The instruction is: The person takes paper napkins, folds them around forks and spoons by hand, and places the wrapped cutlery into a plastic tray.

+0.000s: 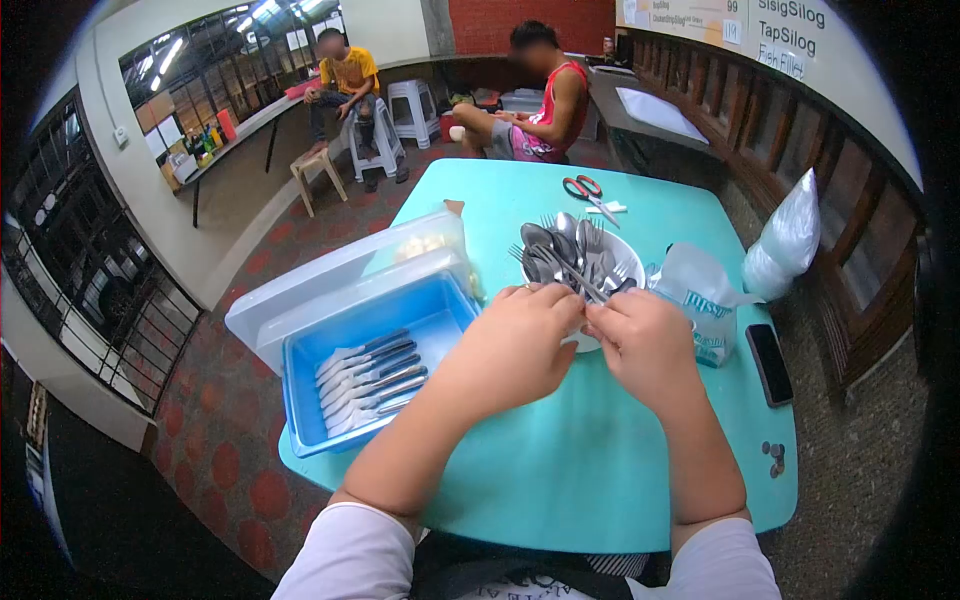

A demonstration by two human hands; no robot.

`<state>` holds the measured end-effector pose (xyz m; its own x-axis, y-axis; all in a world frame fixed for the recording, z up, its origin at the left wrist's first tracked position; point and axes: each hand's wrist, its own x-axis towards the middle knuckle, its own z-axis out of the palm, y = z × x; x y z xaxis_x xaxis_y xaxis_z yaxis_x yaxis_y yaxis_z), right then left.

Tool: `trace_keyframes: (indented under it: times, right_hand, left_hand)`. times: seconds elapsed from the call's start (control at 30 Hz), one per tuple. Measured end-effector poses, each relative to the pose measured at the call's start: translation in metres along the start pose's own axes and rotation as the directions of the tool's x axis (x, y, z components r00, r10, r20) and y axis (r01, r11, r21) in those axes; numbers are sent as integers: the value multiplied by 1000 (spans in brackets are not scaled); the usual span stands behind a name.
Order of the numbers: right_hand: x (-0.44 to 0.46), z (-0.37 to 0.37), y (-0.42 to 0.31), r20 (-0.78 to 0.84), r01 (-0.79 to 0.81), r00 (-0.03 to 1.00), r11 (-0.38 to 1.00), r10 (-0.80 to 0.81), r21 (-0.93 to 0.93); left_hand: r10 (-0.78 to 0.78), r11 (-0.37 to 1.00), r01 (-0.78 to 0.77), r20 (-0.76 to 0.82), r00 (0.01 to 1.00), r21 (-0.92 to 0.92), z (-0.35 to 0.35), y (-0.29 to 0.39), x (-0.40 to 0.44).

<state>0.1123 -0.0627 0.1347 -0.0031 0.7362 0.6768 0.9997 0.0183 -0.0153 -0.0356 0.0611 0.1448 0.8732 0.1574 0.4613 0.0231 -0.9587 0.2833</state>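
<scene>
My left hand (525,335) and my right hand (640,338) meet over the near edge of a white bowl (633,262), fingers pinched on the handles of a fork (580,275) and other cutlery I cannot fully make out. Spoons and forks (565,238) fill the bowl, handles hidden underneath. At the left, a blue container (300,400) holds several pieces of cutlery (365,380) with white wrapping at one end, laid side by side. Its translucent lid (350,265) leans tilted along the far side.
On the turquoise table (500,480) are red-handled scissors (590,195), a printed plastic bag (700,300), a phone (769,364) and coins (775,460). A plastic-wrapped roll (785,240) stands at the right edge. Two people (350,75) (550,100) sit beyond the table.
</scene>
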Motion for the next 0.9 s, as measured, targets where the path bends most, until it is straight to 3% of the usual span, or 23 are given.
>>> trace_keyframes:
  times: [0.13, 0.23, 0.3, 0.4, 0.5, 0.6, 0.73, 0.83, 0.9]
  right_hand:
    - [2, -10, -9, -5, 49, 999, 998, -49, -45]
    - [1, -10, -10, -2, 17, 1000, 1000, -17, -22]
    - [-2, -6, -6, -3, -45, 999, 999, 44, -19]
    - [-2, -8, 0, 32, -150, 989, 980, 147, 128]
    - [1, -17, 3, 208, -365, 929, 848, 306, 384]
    - [-1, -14, 18, 323, -429, 901, 707, 290, 562]
    - [0, -22, 9, 169, -267, 960, 919, 225, 291]
    - [0, -23, 4, 112, -105, 989, 989, 93, 107]
    - [0, -23, 1, 76, -24, 997, 998, 19, 60]
  left_hand:
    - [-71, 981, 81, 59, 996, -177, -6, -7, -2]
    - [-26, 980, 28, 12, 1000, -198, 4, -12, 2]
    - [-15, 993, 5, -84, 996, -119, 13, -9, 6]
    - [36, 999, -37, -174, 984, 1, 22, -4, 8]
    - [148, 988, -131, -288, 946, 78, 31, -4, 9]
    - [230, 973, -202, -395, 889, 112, 43, -8, 13]
    - [181, 983, -177, -381, 907, 48, 45, -2, 14]
    - [56, 998, -60, -86, 995, -35, 21, 8, 8]
    - [69, 997, -71, -65, 995, -17, 11, 8, 5]
